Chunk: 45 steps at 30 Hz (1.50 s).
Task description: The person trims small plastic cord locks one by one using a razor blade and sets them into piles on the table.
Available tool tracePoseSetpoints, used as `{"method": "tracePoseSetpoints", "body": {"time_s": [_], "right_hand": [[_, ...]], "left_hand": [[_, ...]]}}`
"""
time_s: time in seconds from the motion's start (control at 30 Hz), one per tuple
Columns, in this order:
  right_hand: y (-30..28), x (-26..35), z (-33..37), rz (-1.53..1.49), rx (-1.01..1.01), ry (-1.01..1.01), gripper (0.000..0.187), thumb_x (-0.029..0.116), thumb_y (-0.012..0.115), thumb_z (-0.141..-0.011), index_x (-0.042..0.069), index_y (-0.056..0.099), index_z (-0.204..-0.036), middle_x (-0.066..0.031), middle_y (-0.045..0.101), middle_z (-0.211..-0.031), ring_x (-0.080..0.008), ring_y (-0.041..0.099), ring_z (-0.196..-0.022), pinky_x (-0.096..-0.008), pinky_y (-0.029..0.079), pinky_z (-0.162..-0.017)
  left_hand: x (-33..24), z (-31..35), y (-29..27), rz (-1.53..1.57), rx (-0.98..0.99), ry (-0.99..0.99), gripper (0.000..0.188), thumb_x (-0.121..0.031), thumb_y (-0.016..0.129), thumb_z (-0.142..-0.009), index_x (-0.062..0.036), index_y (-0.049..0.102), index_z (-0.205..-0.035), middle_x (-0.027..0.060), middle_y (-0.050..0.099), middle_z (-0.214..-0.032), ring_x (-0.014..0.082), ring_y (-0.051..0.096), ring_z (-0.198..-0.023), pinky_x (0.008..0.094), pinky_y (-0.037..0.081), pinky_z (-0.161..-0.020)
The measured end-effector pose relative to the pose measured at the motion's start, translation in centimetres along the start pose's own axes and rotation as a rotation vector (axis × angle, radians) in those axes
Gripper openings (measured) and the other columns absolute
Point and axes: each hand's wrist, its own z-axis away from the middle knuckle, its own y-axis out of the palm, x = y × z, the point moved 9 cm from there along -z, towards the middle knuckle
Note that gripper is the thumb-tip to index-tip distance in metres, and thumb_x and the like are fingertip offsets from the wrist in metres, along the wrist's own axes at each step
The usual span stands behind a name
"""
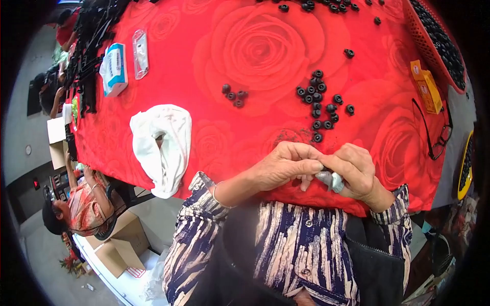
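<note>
Close to the near edge of the table, my two hands meet fingertip to fingertip. My left hand (288, 166) is closed in a pinch of thumb and forefinger; whatever lies between those fingertips is mostly hidden. Curled fingers of my right hand (354, 171) close round a small grey and whitish object (334, 181), perhaps wrapped, whose kind I cannot make out. Just beyond the hands lies a loose cluster of small black ring-shaped parts (317, 97), each with a hole in it. Farther left sits a smaller group of the same black parts (238, 103).
A red tablecloth (219, 168) with rose print covers the table. White cloth (173, 122), tissue pack (114, 70) and clear plastic case (141, 53) lie left. A red basket (429, 38) of black parts, yellow box (426, 86) and glasses (439, 143) are right. People sit left.
</note>
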Motion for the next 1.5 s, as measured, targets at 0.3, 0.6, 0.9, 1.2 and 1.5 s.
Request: {"method": "tracePoseSetpoints", "body": {"time_s": [0.3, 0.6, 0.9, 1.2, 1.5], "right_hand": [[0.2, 1.3, -0.1, 0.162, 0.009, -0.08, 0.036, 0.009, 0.073, -0.065, -0.007, 0.062, -0.095, -0.007, 0.051, -0.066, -0.0175, 0.049, -0.049, -0.0295, 0.035, -0.042], [-0.6, -2.1, -0.6, -0.064, 0.068, 0.195, 0.038, 0.012, 0.073, -0.069, 0.0, 0.055, -0.101, -0.011, 0.055, -0.078, -0.0262, 0.057, -0.063, -0.035, 0.044, -0.053], [0.1, -3.4, 0.0, -0.042, 0.165, 0.297, 0.032, 0.009, 0.066, -0.071, 0.002, 0.055, -0.1, -0.0112, 0.055, -0.082, -0.0287, 0.058, -0.069, -0.0369, 0.047, -0.057], [0.2, -3.3, 0.0, -0.058, 0.182, 0.258, 0.035, 0.007, 0.066, -0.068, -0.003, 0.055, -0.1, -0.0123, 0.056, -0.079, -0.0269, 0.057, -0.064, -0.0359, 0.044, -0.054], [0.4, -3.1, 0.1, -0.036, 0.231, 0.193, 0.032, 0.008, 0.067, -0.067, -0.002, 0.056, -0.095, -0.0109, 0.053, -0.075, -0.0264, 0.054, -0.061, -0.0358, 0.042, -0.052]], "left_hand": [[0.4, 0.5, 0.5, 0.101, 0.07, -0.059, 0.019, -0.01, 0.06, -0.09, 0.0033, 0.063, -0.103, 0.0066, 0.064, -0.083, 0.0104, 0.059, -0.061, 0.021, 0.05, -0.054], [-2.1, 1.2, 0.5, -0.15, -0.099, 0.015, 0.021, -0.011, 0.06, -0.09, 0.0039, 0.061, -0.105, 0.0046, 0.062, -0.086, 0.0087, 0.057, -0.066, 0.0219, 0.05, -0.06], [-2.3, 1.2, 0.6, -0.231, -0.13, 0.026, 0.022, -0.009, 0.058, -0.092, 0.0054, 0.059, -0.108, 0.0033, 0.06, -0.088, 0.0083, 0.055, -0.069, 0.0221, 0.049, -0.063], [-2.3, 1.2, 0.4, -0.264, -0.155, 0.033, 0.022, -0.01, 0.057, -0.092, 0.0048, 0.058, -0.109, 0.0034, 0.059, -0.09, 0.0088, 0.055, -0.07, 0.0227, 0.049, -0.065], [-1.4, 1.1, 0.0, -0.196, -0.122, 0.011, 0.022, -0.012, 0.056, -0.093, 0.0049, 0.056, -0.107, 0.0047, 0.058, -0.088, 0.0105, 0.056, -0.071, 0.0234, 0.049, -0.065]]}}
